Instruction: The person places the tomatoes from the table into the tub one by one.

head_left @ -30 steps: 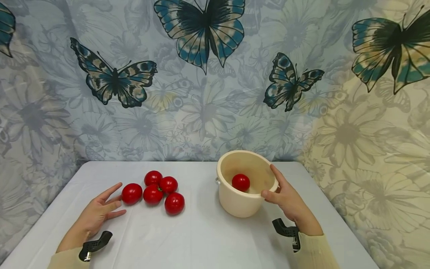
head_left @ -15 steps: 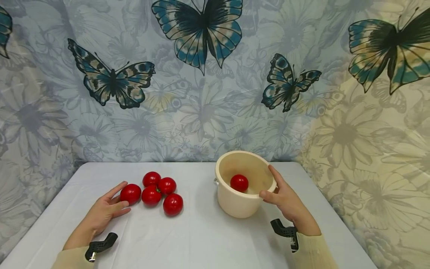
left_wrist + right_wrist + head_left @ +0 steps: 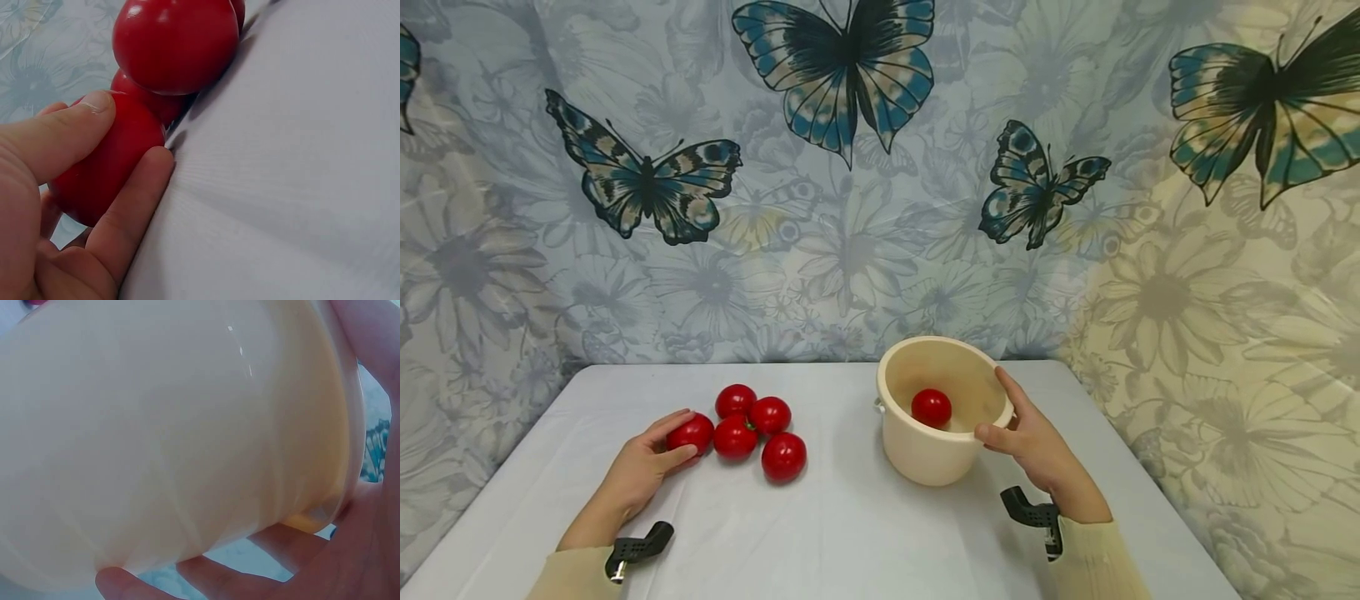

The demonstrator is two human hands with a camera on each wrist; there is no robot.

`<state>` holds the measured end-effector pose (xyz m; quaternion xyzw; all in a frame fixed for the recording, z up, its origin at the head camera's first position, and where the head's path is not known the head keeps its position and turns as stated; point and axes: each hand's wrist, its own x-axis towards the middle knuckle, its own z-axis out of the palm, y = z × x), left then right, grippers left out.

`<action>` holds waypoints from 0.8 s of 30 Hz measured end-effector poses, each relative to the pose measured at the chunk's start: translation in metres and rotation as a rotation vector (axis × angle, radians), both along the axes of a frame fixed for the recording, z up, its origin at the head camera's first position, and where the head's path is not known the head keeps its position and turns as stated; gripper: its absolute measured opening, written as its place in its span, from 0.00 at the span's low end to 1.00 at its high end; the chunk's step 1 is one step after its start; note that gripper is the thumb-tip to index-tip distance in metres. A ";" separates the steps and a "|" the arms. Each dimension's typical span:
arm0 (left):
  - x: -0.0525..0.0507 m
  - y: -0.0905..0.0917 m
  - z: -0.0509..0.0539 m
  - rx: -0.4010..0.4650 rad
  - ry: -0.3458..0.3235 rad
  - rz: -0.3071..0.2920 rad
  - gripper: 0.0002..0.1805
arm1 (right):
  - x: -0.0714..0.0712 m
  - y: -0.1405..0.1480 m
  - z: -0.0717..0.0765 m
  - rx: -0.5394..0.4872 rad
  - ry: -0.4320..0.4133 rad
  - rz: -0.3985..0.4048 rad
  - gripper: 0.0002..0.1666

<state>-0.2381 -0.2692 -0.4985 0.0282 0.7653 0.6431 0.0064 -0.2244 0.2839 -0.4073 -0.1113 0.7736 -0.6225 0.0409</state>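
Observation:
At the left of the head view, my left hand (image 3: 643, 462) grips a glossy red tomato (image 3: 692, 432), which still appears to rest on the table. In the left wrist view, the thumb lies on the near side of that tomato (image 3: 122, 150) and fingers curl around it from below and behind. Several more red tomatoes (image 3: 735, 437) cluster just to its right. My right hand (image 3: 1048, 454) holds a cream bucket (image 3: 925, 458) by its right side, thumb at the rim, fingers along the outer wall (image 3: 175, 425). One tomato (image 3: 932, 408) lies inside the bucket.
A white-covered table (image 3: 842, 542) carries everything. Behind it hangs a floral cloth (image 3: 850, 292) with large printed butterflies, close to the table's back edge. A black wrist mount (image 3: 640, 548) sits on the left wrist, another (image 3: 1032, 510) on the right.
My left hand has moved right and its fingers have closed around the leftmost tomato. The right hand keeps its hold on the bucket. The whole head view has shifted slightly.

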 end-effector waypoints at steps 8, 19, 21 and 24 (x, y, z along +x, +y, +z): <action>0.003 -0.003 0.003 0.165 -0.091 0.004 0.40 | 0.000 -0.001 0.002 -0.003 -0.001 0.001 0.65; 0.004 -0.017 -0.004 0.381 -0.145 -0.002 0.42 | 0.000 -0.001 0.001 -0.005 0.006 0.009 0.64; 0.005 -0.018 -0.005 0.411 -0.147 -0.002 0.41 | 0.000 -0.001 0.001 -0.003 0.005 0.006 0.64; 0.007 -0.019 -0.004 0.467 -0.143 0.000 0.39 | 0.001 -0.001 0.002 0.000 0.003 0.003 0.64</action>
